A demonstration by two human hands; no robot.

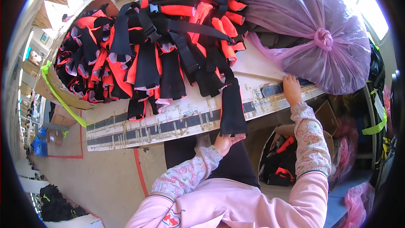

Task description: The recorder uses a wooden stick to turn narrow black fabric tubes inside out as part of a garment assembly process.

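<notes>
My left hand point(226, 141) grips the lower end of a long black fabric strap piece point(231, 105) that hangs over the front edge of the white work table point(139, 128). My right hand point(291, 88) rests flat on the table's right end, just below a big knotted purple plastic bag point(303, 25). A heap of orange and black vest pieces with black webbing and buckles point(168, 38) covers the table in front of me, and the strap piece leads up into it.
A cardboard box point(63, 88) full of the same black and orange pieces sits at the left. Below the table at the right stands an open box point(280, 160) with more pieces. Pink bags point(358, 198) lie at the lower right. A red floor line point(141, 177) runs beneath.
</notes>
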